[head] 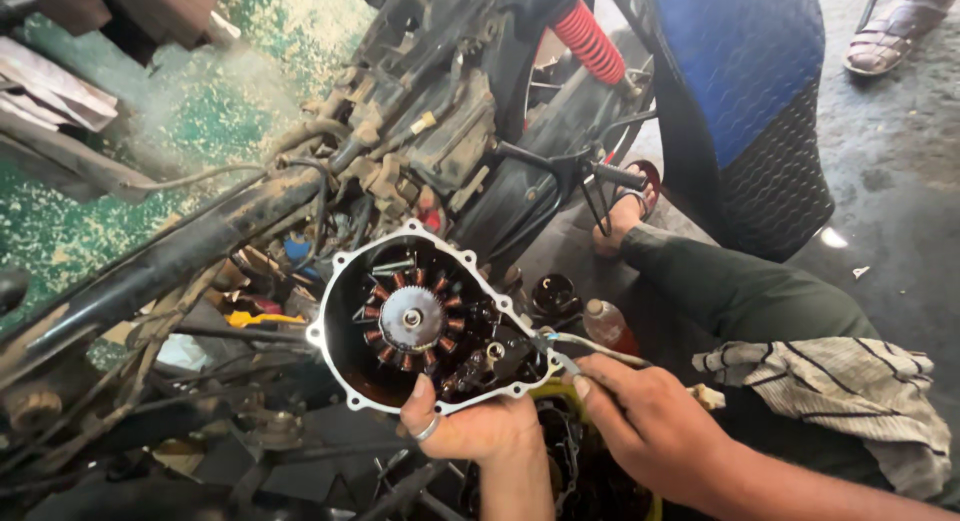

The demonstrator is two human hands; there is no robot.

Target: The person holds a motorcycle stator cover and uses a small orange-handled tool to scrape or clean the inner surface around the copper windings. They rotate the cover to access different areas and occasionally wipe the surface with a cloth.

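Fingers of the left hand [470, 426] clamp the engine cover [420, 321]; the right hand [650, 421] pinches its wire [590, 343].

Left hand [478, 429] is covering the lower rim of the engine cover [425, 316]; its fingers are hiding behind the cover, only the thumb is showing. Right hand [650, 421] is running off the bottom edge at the forearm. What its fingers are pinching at the wire [590, 343] is too small to tell. Sandalled foot [890, 36] is getting cut by the top edge. Striped cloth [840, 391] is hiding the knee. Floor clutter under the frame is sitting in shadow, unreadable.
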